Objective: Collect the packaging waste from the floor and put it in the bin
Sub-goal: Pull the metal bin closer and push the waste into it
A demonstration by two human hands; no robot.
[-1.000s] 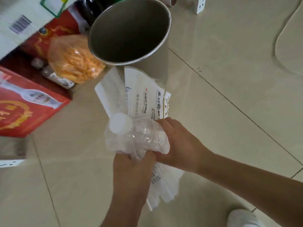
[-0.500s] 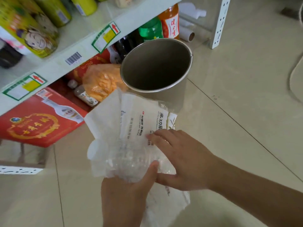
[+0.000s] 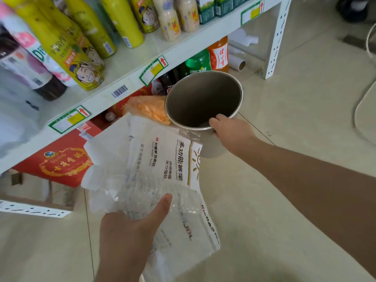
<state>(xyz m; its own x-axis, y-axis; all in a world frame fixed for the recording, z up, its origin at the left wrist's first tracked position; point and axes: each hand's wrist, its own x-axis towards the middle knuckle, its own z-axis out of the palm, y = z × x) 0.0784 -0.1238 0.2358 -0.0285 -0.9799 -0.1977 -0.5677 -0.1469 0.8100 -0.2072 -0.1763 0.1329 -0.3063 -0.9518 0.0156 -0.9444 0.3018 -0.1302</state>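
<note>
The person's left hand (image 3: 126,231) has its grip closed on a bundle of packaging waste (image 3: 154,180), thumb pressed across the front; the bundle holds white printed plastic bags and a crumpled clear plastic bottle (image 3: 142,198), though how many pieces it contains cannot be told; it is held above the floor (image 3: 284,231), its upper edge near the bin (image 3: 203,98) but outside it. The right hand (image 3: 230,129) reaches forward to the near rim of the bin; its fingers curl over the rim, thumb on the outer wall, so its grip is closed on the bin; the bin is a grey metal cylinder, tilted with its open mouth toward the camera, and nothing shows inside it. Behind the bin stands a white shelf (image 3: 122,78); yellow bottles (image 3: 81,37) and other drinks crowd its upper level; beneath it sit a red box (image 3: 59,163), an orange bag (image 3: 148,108), a green bottle (image 3: 198,63) and an orange bottle (image 3: 218,53); the orange bag lies just beside the bin's left edge. The floor is pale glossy tile.
</note>
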